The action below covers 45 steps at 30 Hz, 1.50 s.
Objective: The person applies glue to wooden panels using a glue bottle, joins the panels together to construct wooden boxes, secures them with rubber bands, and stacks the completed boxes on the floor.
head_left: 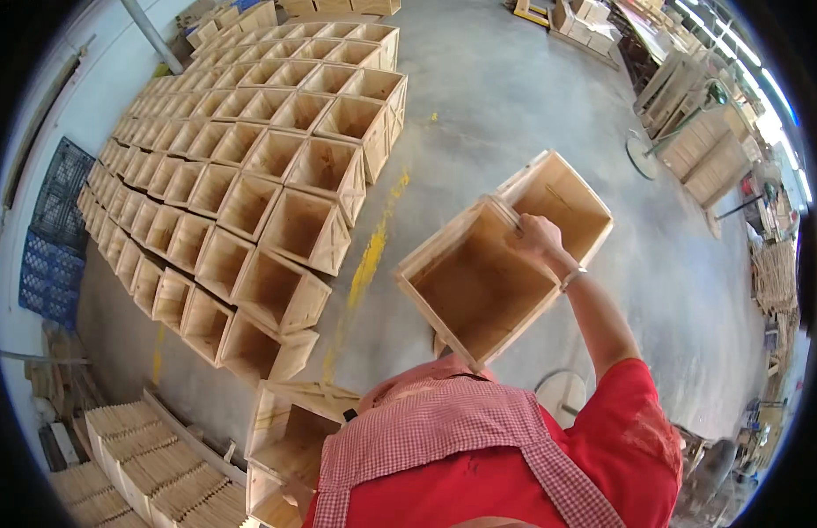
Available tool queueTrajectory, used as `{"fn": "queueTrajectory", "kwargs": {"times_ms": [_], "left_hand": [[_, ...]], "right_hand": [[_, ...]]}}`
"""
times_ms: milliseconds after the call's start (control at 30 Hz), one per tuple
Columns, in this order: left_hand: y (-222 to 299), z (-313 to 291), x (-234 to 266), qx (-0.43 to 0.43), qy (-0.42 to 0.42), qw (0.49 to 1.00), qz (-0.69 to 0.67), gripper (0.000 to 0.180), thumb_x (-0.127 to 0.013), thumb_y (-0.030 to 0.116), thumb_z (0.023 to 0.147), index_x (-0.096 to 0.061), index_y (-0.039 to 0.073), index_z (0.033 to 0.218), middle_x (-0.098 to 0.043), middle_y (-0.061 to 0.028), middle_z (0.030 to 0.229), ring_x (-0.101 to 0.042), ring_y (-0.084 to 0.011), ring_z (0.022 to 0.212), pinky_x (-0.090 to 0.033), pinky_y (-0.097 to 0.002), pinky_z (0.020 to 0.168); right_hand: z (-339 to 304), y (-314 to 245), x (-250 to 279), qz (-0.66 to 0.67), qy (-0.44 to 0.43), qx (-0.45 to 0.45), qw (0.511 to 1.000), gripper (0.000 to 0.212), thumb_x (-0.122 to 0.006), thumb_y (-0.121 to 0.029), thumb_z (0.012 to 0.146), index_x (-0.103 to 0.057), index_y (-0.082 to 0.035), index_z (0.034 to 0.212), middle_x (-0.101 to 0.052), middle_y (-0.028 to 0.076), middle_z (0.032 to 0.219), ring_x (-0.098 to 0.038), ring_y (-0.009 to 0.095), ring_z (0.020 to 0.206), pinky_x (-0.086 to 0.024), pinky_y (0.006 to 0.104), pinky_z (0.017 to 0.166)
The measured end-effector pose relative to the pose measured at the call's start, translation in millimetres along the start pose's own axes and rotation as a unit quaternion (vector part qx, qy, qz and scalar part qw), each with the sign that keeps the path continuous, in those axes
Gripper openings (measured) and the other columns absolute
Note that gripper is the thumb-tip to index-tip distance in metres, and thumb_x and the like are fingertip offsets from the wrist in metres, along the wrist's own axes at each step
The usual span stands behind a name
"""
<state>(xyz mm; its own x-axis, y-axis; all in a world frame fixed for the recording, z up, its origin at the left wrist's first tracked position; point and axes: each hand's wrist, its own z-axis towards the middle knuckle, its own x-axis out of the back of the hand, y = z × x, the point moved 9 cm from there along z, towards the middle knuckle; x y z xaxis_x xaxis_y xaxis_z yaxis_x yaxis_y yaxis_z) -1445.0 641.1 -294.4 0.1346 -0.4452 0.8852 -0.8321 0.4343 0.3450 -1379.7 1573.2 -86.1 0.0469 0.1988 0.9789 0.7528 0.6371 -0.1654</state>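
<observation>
Left hand hidden, grip impossible to tell. Right hand (536, 236) clamped on shared rims of two boxes (479, 282); blue crates (52, 238) at nine o'clock.

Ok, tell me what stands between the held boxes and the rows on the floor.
Nothing visible: only concrete floor with a yellow paint streak separates the two wooden boxes in the right hand from the box rows.

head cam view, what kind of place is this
Most likely a woodworking workshop or small crate factory. Rows of open wooden boxes cover the concrete floor, cut slats are stacked nearby, and the right hand grips two more boxes.
</observation>
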Motion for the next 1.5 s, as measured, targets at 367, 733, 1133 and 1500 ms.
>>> {"fn": "queueTrajectory", "kwargs": {"times_ms": [367,733,1133,1500], "left_hand": [[178,-202,-190,0.041,-0.023,0.999,0.003,0.050,-0.084,0.022,0.066,-0.071,-0.002,0.108,-0.073,-0.0149,0.089,-0.070,-0.0274,0.079,-0.057,-0.0423,0.068],[356,-290,-439,-0.005,-0.059,0.995,0.074,0.052,-0.086,0.027,0.070,-0.068,-0.005,0.107,-0.071,-0.0219,0.103,-0.068,-0.0369,0.091,-0.054,-0.0460,0.083],[381,-319,-528,0.031,-0.021,0.998,0.045,0.053,-0.081,0.029,0.077,-0.064,-0.001,0.117,-0.069,-0.0193,0.112,-0.066,-0.0348,0.100,-0.052,-0.0441,0.087],[580,-658,-739,0.407,-0.495,0.552,-0.533,0.068,-0.062,0.044,0.095,-0.032,0.004,0.141,-0.038,-0.0163,0.145,-0.042,-0.0446,0.134,-0.036,-0.0620,0.110]], "right_hand": [[363,-36,-107,-0.059,-0.104,0.107,0.987,0.032,-0.066,-0.033,0.080,-0.066,-0.009,0.101,-0.071,0.016,0.095,-0.068,0.035,0.092,-0.054,0.0467,0.081],[633,-67,-291,-0.043,-0.133,0.154,0.978,0.036,-0.067,-0.032,0.077,-0.064,-0.009,0.104,-0.069,0.020,0.098,-0.066,0.038,0.096,-0.052,0.0496,0.083],[726,-94,-346,-0.022,-0.203,0.151,0.967,0.041,-0.070,-0.038,0.079,-0.063,-0.005,0.101,-0.070,0.019,0.100,-0.067,0.037,0.097,-0.052,0.0476,0.083],[732,115,-371,0.385,-0.067,-0.253,0.885,0.060,-0.079,-0.038,0.077,-0.059,0.008,0.110,-0.067,0.024,0.108,-0.064,0.037,0.100,-0.049,0.0448,0.088]]}}
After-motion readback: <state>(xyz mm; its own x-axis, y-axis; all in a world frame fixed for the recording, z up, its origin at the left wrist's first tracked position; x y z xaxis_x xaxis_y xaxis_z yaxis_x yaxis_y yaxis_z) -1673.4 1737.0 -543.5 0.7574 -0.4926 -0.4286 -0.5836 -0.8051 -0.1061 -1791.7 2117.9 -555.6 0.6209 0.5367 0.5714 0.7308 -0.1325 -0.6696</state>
